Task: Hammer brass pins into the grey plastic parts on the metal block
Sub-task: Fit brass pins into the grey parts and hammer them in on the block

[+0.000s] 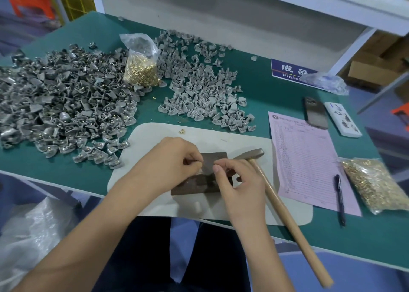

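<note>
Step in hand, as judged: setting up, not striking. Left hand and right hand meet over the metal block on the pale mat at the bench's near edge. Each grip is pinched together on something small, too blurred to identify. Hammer lies just right of the block, unheld. Next move probably needs the pin seated upright, then the right hand freed for the hammer.
</note>
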Demonstrator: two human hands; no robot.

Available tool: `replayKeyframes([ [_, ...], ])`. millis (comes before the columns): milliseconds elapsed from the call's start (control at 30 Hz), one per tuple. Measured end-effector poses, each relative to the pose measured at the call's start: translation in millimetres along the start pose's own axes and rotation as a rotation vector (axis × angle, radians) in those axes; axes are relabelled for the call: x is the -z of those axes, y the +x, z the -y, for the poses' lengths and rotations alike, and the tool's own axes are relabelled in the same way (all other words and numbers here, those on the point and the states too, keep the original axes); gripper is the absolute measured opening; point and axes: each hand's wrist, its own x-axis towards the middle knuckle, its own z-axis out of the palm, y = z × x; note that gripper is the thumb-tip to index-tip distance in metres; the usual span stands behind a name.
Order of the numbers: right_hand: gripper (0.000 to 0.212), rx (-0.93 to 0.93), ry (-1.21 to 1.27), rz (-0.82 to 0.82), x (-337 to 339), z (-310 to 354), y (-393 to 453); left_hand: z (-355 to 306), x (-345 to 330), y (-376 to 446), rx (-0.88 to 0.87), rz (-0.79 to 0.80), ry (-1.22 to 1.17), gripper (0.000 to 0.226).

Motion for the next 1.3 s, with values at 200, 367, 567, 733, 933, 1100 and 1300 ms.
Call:
replayKeyframes([
  [200, 0.015, 0.009, 0.019, 0.021, -4.6, 0.1, -1.0, 6.1, -6.5, -8.2, 0.002, -0.104, 0.006, 0.006],
  [367, 0.012, 0.005, 0.006, 0.081, -16.2, 5.9, -2.6, 12.9, -13.1, -21.0, -0.019, -0.170, -0.084, 0.005],
  [567, 0.012, 0.027, -0.103, 0.085, -22.0, 13.6, -0.5, 15.6, -8.4, -29.0, -0.074, -0.128, -0.045, 0.014],
  [733, 0.009, 0.056, -0.229, 0.119, -19.6, 14.9, 3.4, 14.3, -11.5, -31.4, -0.086, -0.159, -0.060, 0.010],
  [933, 0.011, 0.081, -0.287, 0.161, -15.2, 18.7, 4.0, 18.8, -17.7, -36.1, -0.095, -0.201, -0.094, 0.009],
  [1100, 0.011, 0.141, -0.530, 0.271, -8.5, 36.3, 12.0, 22.5, -21.2, -39.2, -0.092, -0.203, -0.145, 0.014],
  [1300, 0.014, 0.239, -0.735, 0.295, -10.9, 56.6, 13.3, 24.6, -19.5, -37.7, -0.125, -0.248, -0.059, 0.019],
])
